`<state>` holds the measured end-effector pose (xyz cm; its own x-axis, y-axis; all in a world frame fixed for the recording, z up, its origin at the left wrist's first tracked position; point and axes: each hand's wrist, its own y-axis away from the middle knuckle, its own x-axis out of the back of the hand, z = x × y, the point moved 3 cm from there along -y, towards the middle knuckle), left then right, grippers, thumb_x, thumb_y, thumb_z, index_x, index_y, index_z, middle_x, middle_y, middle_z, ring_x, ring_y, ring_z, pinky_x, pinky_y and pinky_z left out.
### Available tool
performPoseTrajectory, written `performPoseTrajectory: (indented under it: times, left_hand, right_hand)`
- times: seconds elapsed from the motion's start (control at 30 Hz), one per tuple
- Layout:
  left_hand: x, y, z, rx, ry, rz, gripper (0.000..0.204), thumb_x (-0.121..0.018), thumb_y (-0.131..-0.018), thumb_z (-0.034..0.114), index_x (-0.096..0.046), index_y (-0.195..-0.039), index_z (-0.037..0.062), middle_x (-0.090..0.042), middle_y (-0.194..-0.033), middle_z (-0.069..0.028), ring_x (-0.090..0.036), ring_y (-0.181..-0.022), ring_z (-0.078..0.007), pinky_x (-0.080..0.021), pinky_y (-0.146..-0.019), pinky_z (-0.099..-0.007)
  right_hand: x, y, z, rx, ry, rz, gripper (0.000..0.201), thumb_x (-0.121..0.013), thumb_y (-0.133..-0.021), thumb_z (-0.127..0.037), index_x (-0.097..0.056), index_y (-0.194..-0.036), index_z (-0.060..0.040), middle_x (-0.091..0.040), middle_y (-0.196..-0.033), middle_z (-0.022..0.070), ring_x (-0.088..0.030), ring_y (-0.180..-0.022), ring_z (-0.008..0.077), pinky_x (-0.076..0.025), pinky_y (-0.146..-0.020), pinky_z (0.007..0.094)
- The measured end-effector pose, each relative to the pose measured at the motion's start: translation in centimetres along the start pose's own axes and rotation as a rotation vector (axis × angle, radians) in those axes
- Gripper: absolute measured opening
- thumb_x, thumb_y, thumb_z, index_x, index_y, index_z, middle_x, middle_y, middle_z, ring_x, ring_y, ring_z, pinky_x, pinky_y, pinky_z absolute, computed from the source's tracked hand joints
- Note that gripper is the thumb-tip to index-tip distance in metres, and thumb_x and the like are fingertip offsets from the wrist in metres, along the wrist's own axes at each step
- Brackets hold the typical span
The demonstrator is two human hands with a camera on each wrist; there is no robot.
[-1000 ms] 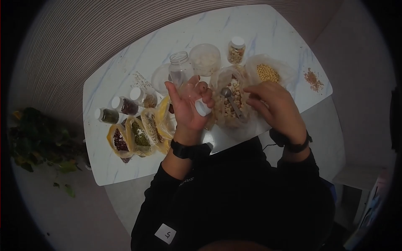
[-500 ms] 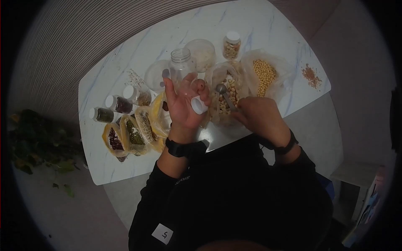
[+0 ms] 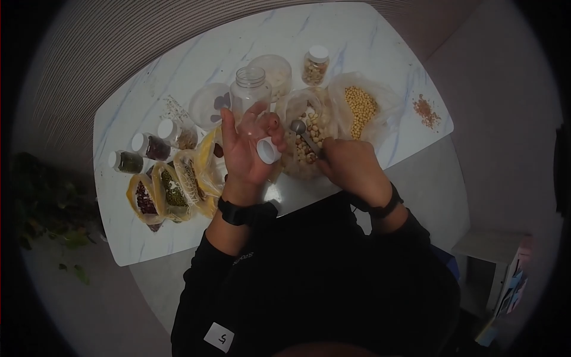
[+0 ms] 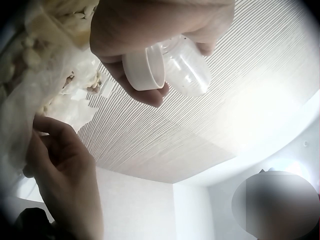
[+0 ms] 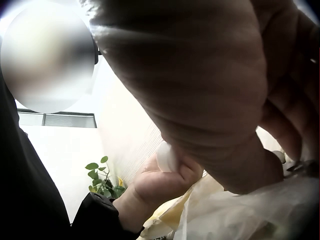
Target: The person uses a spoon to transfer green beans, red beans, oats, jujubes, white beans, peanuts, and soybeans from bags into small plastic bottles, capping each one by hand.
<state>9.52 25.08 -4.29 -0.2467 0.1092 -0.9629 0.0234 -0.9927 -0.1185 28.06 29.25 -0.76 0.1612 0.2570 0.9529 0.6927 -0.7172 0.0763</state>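
My left hand [image 3: 247, 157] is palm up in the head view, with a white screw lid [image 3: 269, 151] held against the palm by curled fingers. The same hand grips an uncapped clear jar [image 3: 250, 92]; its rounded base [image 4: 189, 75] shows beside the lid in the left wrist view. My right hand [image 3: 355, 166] pinches the handle of a metal measuring spoon [image 3: 308, 138]. The spoon's bowl lies over the pale and brown nuts or beans [image 3: 309, 154] in an open clear bag [image 3: 286, 113]. In the right wrist view the wrist hides most of the spoon.
A bag of yellow soybeans [image 3: 360, 112] lies right of the nut bag. A capped jar [image 3: 315, 66] and two round tubs, one a clear tub [image 3: 276, 68], stand behind. Several filled jars and yellow-edged bags [image 3: 172, 190] line the left. Brown crumbs [image 3: 426, 111] lie far right.
My right hand has come down leftward from beside the soybean bag and taken hold of the spoon handle. The clear jar has shifted slightly right relative to the lid; the left hand still holds the lid.
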Motion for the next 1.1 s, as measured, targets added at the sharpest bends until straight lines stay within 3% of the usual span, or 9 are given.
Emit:
performPoseTrajectory:
  times: [0.23,0.43,0.5,0.73,0.93,1.03,1.1]
  left_hand:
    - [0.3,0.0,0.0,0.019,0.007,-0.016,0.065,-0.037,-0.094,0.066,-0.053,-0.118,0.0083,-0.060,-0.093,-0.0142,-0.058,-0.076,-0.0260,-0.048,-0.064,-0.0373]
    - [0.3,0.1,-0.1,0.019,-0.021,0.020,0.064,-0.038,-0.094,0.066,-0.052,-0.118,0.0086,-0.062,-0.090,-0.0124,-0.058,-0.074,-0.0251,-0.048,-0.064,-0.0366]
    - [0.4,0.1,-0.1,0.016,-0.021,0.032,0.064,-0.038,-0.094,0.066,-0.052,-0.118,0.0084,-0.062,-0.089,-0.0121,-0.059,-0.073,-0.0250,-0.048,-0.064,-0.0366]
    - [0.4,0.0,-0.2,0.017,-0.023,0.071,0.062,-0.039,-0.094,0.064,-0.052,-0.118,0.0076,-0.064,-0.091,-0.0125,-0.061,-0.071,-0.0254,-0.050,-0.061,-0.0365]
    - [0.6,0.0,-0.2,0.008,-0.022,0.057,0.061,-0.040,-0.095,0.062,-0.052,-0.118,0.0072,-0.064,-0.091,-0.0130,-0.062,-0.072,-0.0253,-0.051,-0.061,-0.0377]
    - [0.7,-0.1,-0.3,0.016,-0.020,0.063,0.061,-0.040,-0.095,0.062,-0.053,-0.118,0.0069,-0.064,-0.091,-0.0132,-0.061,-0.072,-0.0254,-0.051,-0.061,-0.0379]
    - [0.7,-0.1,-0.2,0.008,-0.028,0.070,0.061,-0.039,-0.095,0.062,-0.053,-0.118,0.0067,-0.064,-0.091,-0.0132,-0.061,-0.072,-0.0255,-0.051,-0.061,-0.0378]
  right_hand:
    - [-0.6,0.2,0.1,-0.016,0.027,0.014,0.016,-0.062,-0.080,-0.017,-0.058,-0.087,-0.0033,-0.065,-0.075,0.0164,-0.064,-0.072,0.0367,-0.050,-0.063,0.0456]
    - [1.3,0.6,-0.1,0.036,-0.185,0.275,0.019,-0.058,-0.081,-0.005,-0.061,-0.100,-0.0027,-0.065,-0.083,0.0179,-0.064,-0.076,0.0372,-0.050,-0.066,0.0442]
    - [2.0,0.2,-0.2,0.114,-0.300,0.478,0.015,-0.057,-0.085,-0.003,-0.060,-0.099,-0.0007,-0.063,-0.092,0.0176,-0.063,-0.077,0.0360,-0.051,-0.067,0.0415]
    - [1.1,-2.8,-1.2,0.201,-0.498,0.492,0.013,-0.059,-0.091,-0.010,-0.061,-0.100,-0.0009,-0.062,-0.089,0.0166,-0.062,-0.076,0.0363,-0.050,-0.067,0.0403]
    - [-0.4,-4.1,-0.2,0.100,-0.470,0.447,0.018,-0.063,-0.088,-0.009,-0.059,-0.104,-0.0013,-0.063,-0.090,0.0175,-0.063,-0.076,0.0343,-0.050,-0.065,0.0390]
    - [0.1,-3.7,0.2,0.137,-0.497,0.501,0.024,-0.066,-0.087,-0.008,-0.059,-0.109,-0.0025,-0.064,-0.090,0.0151,-0.064,-0.075,0.0304,-0.050,-0.064,0.0372]
    - [0.2,-3.3,0.3,0.182,-0.513,0.511,0.024,-0.065,-0.089,-0.007,-0.060,-0.112,-0.0040,-0.066,-0.091,0.0092,-0.067,-0.076,0.0172,-0.052,-0.064,0.0284]
